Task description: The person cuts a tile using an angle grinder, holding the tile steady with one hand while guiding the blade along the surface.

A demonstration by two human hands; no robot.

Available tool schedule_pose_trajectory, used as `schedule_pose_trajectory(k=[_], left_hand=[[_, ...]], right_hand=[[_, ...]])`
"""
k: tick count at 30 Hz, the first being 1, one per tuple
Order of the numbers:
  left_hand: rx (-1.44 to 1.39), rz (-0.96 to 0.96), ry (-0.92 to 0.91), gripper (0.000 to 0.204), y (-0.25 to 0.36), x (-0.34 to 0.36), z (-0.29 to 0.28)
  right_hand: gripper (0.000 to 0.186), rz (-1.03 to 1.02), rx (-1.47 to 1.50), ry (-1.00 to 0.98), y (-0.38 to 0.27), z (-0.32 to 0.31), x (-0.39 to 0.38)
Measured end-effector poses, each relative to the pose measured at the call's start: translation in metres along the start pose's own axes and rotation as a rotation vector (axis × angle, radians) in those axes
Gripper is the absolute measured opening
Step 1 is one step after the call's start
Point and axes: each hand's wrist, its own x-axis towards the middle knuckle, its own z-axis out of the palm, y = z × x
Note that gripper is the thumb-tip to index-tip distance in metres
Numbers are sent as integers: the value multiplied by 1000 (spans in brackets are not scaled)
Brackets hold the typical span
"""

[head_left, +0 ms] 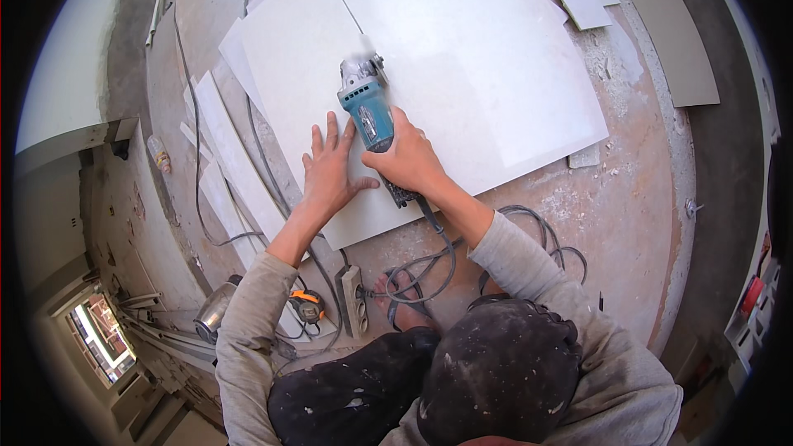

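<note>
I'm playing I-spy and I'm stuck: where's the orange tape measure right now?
In the head view, the orange tape measure is low and left of centre, between the person's left sleeve and the power strip.

Over the tile slab (pixel 496 66), angle grinder (pixel 368 118) in the right hand (pixel 413 158); left hand (pixel 332 177) on the slab, just left of the grinder. Left of the slab, tile strips (pixel 241 158); farther left, bottle (pixel 159 155). Nearer the person, tape measure (pixel 306 306) left of power-socket block (pixel 354 301).
</note>
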Motion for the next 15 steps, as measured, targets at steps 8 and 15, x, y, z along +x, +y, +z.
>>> schedule_pose_trajectory(k=[8,15], left_hand=[[-3,0,1,126,0,-2,0],[-22,12,19,126,-2,-2,0]], right_hand=[[95,30,16,-80,-7,-4,19],[88,14,-7,-11,-2,1,9]])
